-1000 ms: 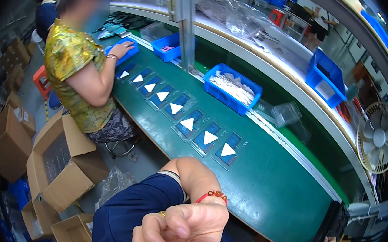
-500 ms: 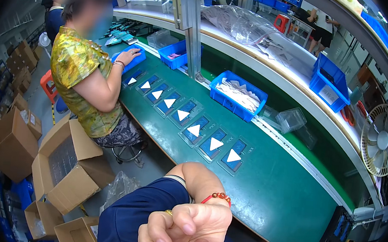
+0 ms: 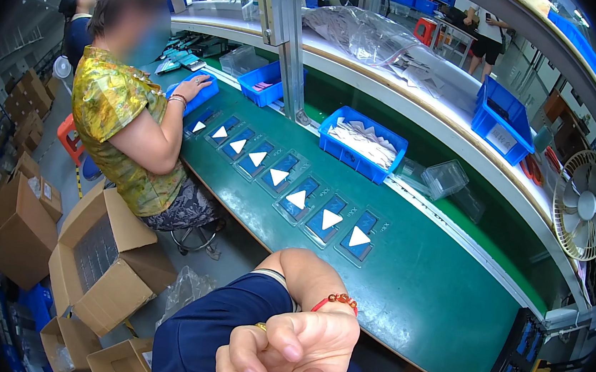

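My left hand is bent back toward me at the lower middle, the arm folded in a dark blue sleeve. Its fingers are curled in, and nothing shows in them. A red beaded bracelet circles the wrist. My right hand is out of the picture. Beyond the bent arm, several flat clear plastic pieces with dark blue panels lie in a slanting row, each with a white triangle on it; the nearest panel is just past my forearm. They rest on the green work table.
A blue bin of white paper pieces stands behind the row. To the left, a co-worker in a yellow patterned top rests a hand on a blue bin. Open cartons crowd the floor; a fan stands at right.
The view has shifted slightly. My left hand keeps its curled pose, and the row of pieces stays as it was.
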A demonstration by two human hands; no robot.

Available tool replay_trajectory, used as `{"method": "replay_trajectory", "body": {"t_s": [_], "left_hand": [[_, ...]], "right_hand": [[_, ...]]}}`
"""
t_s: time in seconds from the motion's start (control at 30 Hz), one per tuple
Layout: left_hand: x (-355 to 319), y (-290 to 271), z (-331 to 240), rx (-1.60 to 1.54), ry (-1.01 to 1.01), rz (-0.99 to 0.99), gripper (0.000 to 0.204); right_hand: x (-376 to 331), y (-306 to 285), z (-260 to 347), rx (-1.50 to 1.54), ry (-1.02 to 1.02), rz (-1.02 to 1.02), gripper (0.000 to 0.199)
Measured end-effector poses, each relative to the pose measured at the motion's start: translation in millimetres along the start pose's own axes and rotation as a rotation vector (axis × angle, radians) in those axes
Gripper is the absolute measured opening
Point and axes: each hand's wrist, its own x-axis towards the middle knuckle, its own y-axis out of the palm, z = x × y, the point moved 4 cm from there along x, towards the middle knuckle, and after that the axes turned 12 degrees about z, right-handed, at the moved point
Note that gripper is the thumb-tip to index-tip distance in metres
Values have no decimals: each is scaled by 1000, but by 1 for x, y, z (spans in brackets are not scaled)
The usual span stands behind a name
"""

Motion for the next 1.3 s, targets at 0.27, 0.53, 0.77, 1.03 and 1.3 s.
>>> {"method": "replay_trajectory", "body": {"t_s": [0.27,0.53,0.77,1.03,1.3], "left_hand": [[9,-2,0,34,64,-135,45],[11,6,14,-146,110,-147,37],[6,8,24,230,158,156,33],[-19,40,13,-255,212,19,38],[-3,20,9,-43,152,357,34]], "right_hand": [[-60,4,145,4,-135,-26,64],[-39,75,48,24,82,-67,61],[-125,62,-89,-29,621,-175,59],[-134,102,-154,135,694,-100,67],[-157,96,-131,105,522,25,71]]}}
